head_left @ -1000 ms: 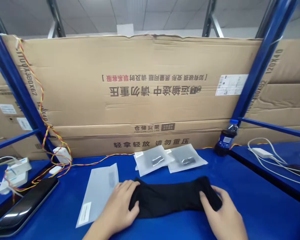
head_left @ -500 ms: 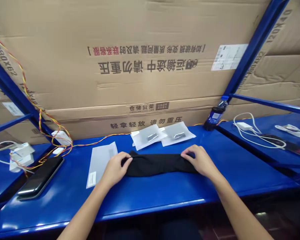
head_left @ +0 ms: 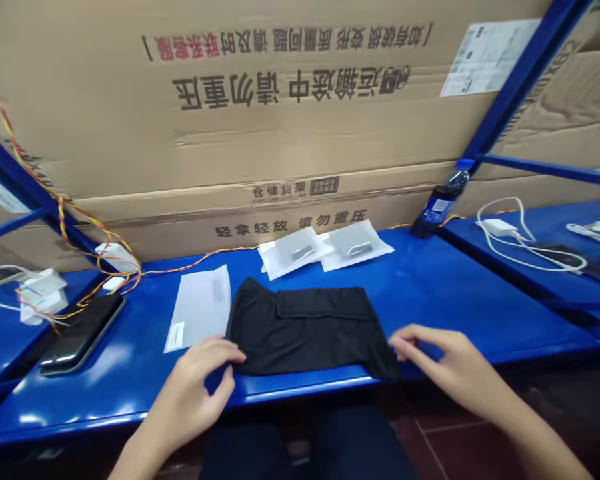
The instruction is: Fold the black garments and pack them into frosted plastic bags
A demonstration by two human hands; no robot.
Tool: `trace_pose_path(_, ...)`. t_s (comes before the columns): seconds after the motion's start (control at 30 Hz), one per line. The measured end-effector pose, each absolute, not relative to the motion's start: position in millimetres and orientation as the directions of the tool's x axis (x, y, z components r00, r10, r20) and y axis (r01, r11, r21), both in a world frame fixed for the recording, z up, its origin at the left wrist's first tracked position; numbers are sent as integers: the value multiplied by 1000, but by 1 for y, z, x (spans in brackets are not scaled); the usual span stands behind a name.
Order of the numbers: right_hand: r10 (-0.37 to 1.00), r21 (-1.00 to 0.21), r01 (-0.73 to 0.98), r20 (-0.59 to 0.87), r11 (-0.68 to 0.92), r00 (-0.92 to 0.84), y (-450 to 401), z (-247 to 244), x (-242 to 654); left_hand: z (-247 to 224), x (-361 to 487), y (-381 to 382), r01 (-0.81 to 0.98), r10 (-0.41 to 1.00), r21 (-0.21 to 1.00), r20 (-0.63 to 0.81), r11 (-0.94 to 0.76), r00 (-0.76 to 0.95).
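Note:
A black cloth (head_left: 300,340) lies spread on the blue shelf, with a folded band along its far edge and its near edge at the shelf's front lip. At the cloth's lower left corner, my left hand (head_left: 197,380) rests its fingertips on the fabric, thumb held apart, so it is open. My right hand (head_left: 443,363) is at the right edge, thumb and forefinger pinched together on the cloth's side. Just behind the left part of the cloth is a frosted plastic sleeve (head_left: 200,300) with a small white label.
Two frosted packets (head_left: 293,260) with dark items lie at the back. A cola bottle (head_left: 437,207) leans by the right post. To the left are a black phone (head_left: 83,333), tangled red-yellow wires and a white adapter (head_left: 117,258). Cardboard (head_left: 300,147) stands behind the blue shelf (head_left: 145,373).
The narrow folded cloth has been opened out toward me into a wider sheet. Both hands have moved nearer and further apart, and the left fingers have loosened. The view has tilted down.

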State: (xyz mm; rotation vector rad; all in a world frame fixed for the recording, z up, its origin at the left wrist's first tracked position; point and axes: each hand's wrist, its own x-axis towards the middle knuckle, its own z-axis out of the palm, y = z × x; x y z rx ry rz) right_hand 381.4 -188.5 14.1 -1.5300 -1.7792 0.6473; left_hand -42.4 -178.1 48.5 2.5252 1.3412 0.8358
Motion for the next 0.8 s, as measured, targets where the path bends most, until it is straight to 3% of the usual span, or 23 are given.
trace_pose_path(0.13, 912, -603, 710, 383, 364, -142, -152, 19, 369, 62, -9, -137, 725, 777, 347, 478, -595, 409)
trace_pose_path(0.23, 870, -515, 713, 397, 476, -294, -123, 14, 357, 59, 19, -96, 667, 709, 255, 360, -700, 607)
trace_pose_path(0.33, 863, -507, 709, 397, 490, -312, -115, 0, 350, 47, 33, -81, 644, 675, 207, 260, -737, 690)
trace_pose_path(0.47, 868, -589, 648, 417, 483, -268, -138, -12, 348, 40, 27, -111, 673, 699, 194, 257, -714, 667)
trace_pose_path(0.6, 915, -711, 581, 352, 397, -196, -144, 2, 345, 60, 16, -128, 688, 758, 321, 237, -651, 608)
trace_pose_path(0.73, 942, -767, 553, 315, 325, -116, -88, 19, 339, 76, 16, -78, 677, 880, 590, 135, -441, 456)
trace_pose_path(0.8, 949, -767, 559, 274, 315, -158, -53, 21, 335, 72, 16, -44, 661, 885, 635, 82, -400, 457)
